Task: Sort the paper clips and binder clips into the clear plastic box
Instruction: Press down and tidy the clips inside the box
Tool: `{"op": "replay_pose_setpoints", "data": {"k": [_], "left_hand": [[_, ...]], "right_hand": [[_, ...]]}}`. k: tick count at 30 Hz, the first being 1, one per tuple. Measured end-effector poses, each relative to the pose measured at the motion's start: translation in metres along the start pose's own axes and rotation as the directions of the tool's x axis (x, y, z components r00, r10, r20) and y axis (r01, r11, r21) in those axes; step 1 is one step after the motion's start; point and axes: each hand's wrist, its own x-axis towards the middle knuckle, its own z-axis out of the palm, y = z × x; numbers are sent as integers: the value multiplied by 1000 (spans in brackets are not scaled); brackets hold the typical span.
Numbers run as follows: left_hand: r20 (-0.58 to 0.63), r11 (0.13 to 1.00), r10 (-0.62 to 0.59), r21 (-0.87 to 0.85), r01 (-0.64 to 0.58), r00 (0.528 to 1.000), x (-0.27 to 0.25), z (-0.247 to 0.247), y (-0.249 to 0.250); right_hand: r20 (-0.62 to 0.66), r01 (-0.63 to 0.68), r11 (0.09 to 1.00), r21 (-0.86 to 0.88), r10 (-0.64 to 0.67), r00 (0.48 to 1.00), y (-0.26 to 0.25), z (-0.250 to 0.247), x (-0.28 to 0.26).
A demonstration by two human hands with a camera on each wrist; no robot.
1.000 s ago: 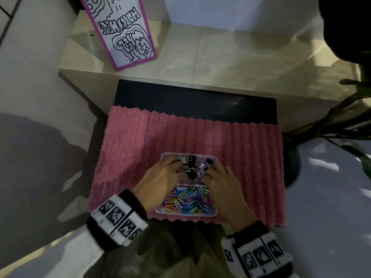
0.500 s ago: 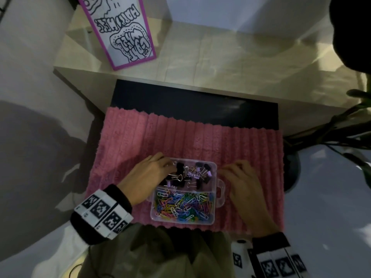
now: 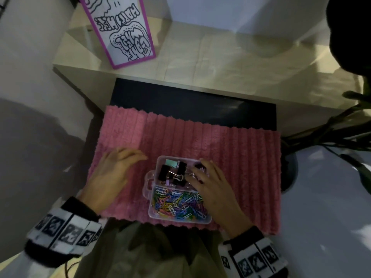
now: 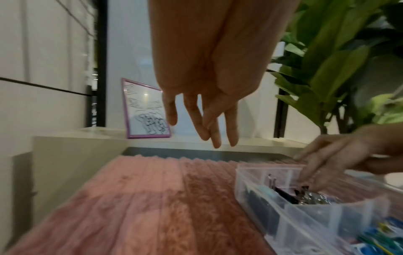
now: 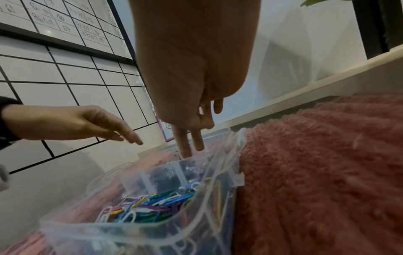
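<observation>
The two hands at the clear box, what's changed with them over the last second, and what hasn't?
The left hand let go of the clear plastic box and moved off to its left, open over the pink mat. The right hand went out to the right, then came back; its fingers now reach in among the binder clips. The box turned round. The paper clips stayed in their compartment.

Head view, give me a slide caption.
Right hand reaches among binder clips in the box; left hand open over the mat.
</observation>
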Motion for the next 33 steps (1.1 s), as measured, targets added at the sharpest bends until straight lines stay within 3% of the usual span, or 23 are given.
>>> {"op": "replay_pose_setpoints", "data": {"k": [2, 4, 6, 7, 9, 10, 11, 12, 14, 16, 21, 25, 29, 33], "left_hand": [[35, 978, -179, -99, 182, 983, -8, 4, -1], [151, 937, -261, -197, 288, 953, -15, 13, 3], [247, 923, -246, -236, 304, 937, -21, 26, 11], [254, 922, -236, -245, 298, 938, -23, 32, 14], [248, 920, -250, -241, 310, 936, -25, 41, 20], [245, 915, -272, -232, 329, 930, -25, 44, 21], [247, 907, -297, -228, 354, 922, -24, 46, 22], [248, 898, -310, -239, 368, 918, -23, 47, 24], [247, 889, -312, -264, 374, 917, -21, 46, 24], [251, 891, -297, -274, 362, 921, -21, 43, 24], [195, 861, -312, -355, 363, 930, -12, 34, 23], [197, 849, -310, -383, 364, 930, 7, 33, 24], [257, 773, -322, -485, 410, 911, 20, 39, 22], [320, 703, -337, -540, 463, 886, 24, 41, 16]], "right_hand": [[-25, 38, 999, 21, -38, 999, -5, 2, 3], [-93, 26, 999, 29, -23, 995, -6, 0, 2], [-157, -150, 965, 216, 186, 970, -3, -6, -8], [-152, -298, 879, 372, 375, 914, -1, -9, -16], [16, -538, 567, 623, 679, 734, 6, -13, -33], [152, -615, 454, 645, 713, 685, 8, -14, -38], [288, -668, 404, 624, 676, 678, 9, -14, -40], [393, -691, 385, 612, 610, 688, 8, -12, -41], [444, -671, 405, 621, 524, 727, 3, -10, -39], [368, -619, 458, 638, 524, 768, 0, -8, -37], [262, -557, 495, 667, 544, 797, 6, -14, -26], [222, -531, 500, 684, 551, 805, 16, -15, -14], [277, -555, 465, 689, 539, 796, 22, -9, -8], [319, -560, 381, 736, 534, 783, 23, -6, -8]]}}
